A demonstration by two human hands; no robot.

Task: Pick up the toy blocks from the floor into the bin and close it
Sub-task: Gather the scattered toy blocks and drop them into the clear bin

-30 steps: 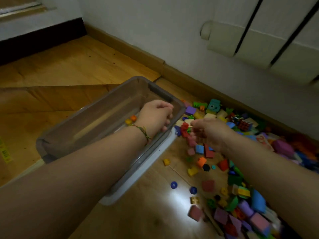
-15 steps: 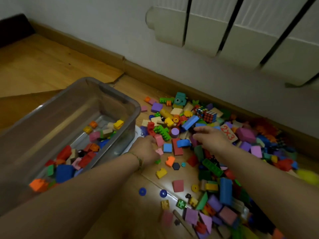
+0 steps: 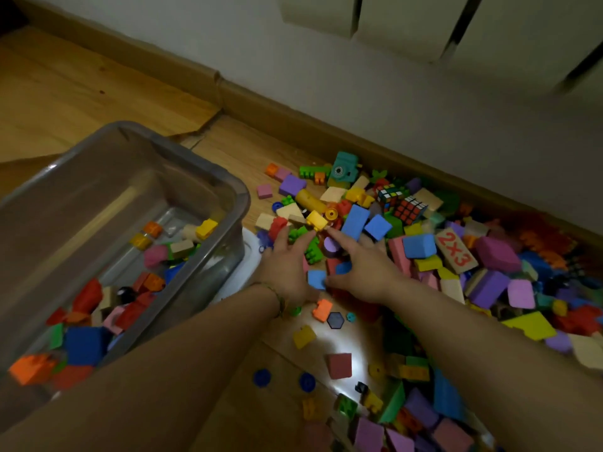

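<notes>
A clear grey plastic bin (image 3: 242,197) stands on the wooden floor at the left, with several coloured blocks (image 3: 153,256) inside. A big pile of toy blocks (image 3: 421,246) lies along the wall to its right. My left hand (image 3: 287,265) reaches over the pile's near edge with fingers spread, its tips by a green brick (image 3: 311,247) and a yellow brick (image 3: 316,220). Beside it my right hand (image 3: 365,269) lies flat on the blocks, index finger stretched out and thumb next to a small blue block (image 3: 316,279). Neither hand grips anything.
A white lid (image 3: 249,265) sticks out from under the bin. Two puzzle cubes (image 3: 409,208), a teal toy camera (image 3: 342,169) and a wooden "2x3" block (image 3: 456,251) sit in the pile. Loose bricks and blue discs (image 3: 262,377) are scattered near me. A radiator (image 3: 408,24) hangs above the skirting board.
My left hand left the bin and came down onto the pile next to my right hand. Both hands have spread out over the blocks, and my view turned right toward the pile.
</notes>
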